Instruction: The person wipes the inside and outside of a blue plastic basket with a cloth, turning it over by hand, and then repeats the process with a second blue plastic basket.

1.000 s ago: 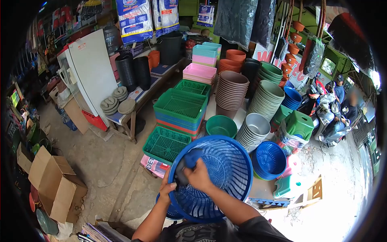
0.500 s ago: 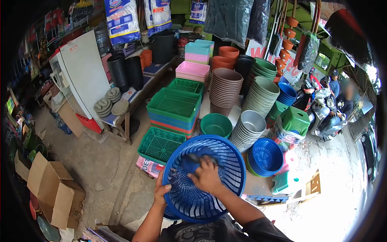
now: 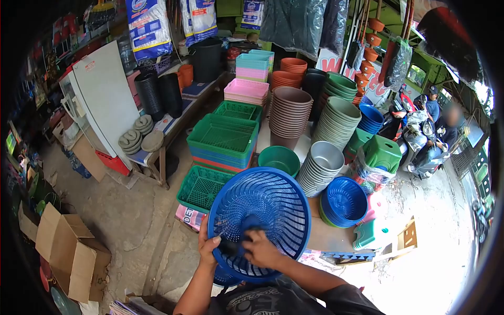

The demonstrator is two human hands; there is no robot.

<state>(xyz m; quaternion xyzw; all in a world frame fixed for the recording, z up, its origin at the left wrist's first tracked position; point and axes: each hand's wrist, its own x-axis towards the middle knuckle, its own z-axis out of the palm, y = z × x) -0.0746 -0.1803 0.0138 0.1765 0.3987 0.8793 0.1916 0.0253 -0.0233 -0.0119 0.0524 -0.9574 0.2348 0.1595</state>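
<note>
A large round blue plastic basket [image 3: 283, 210] with slotted sides is tilted toward me. My left hand [image 3: 208, 245] grips its left rim, thumb on the inside edge. Inside the basket, my right hand [image 3: 260, 250] is closed on a dark blue cloth [image 3: 253, 223], pressed against the lower left of the inner wall; the cloth is partly blurred. Below the basket, part of another blue basket [image 3: 224, 278] shows.
Stacked green trays [image 3: 223, 136], a green basket [image 3: 202, 186], grey pots [image 3: 321, 163] and blue basins [image 3: 344, 202] stand ahead. An open cardboard box [image 3: 73, 252] lies on the floor at left. Two people are by motorbikes [image 3: 420, 136] at right.
My right hand and the cloth have moved down and left inside the basket, from its upper middle to its lower left. The basket has shifted slightly left and up.
</note>
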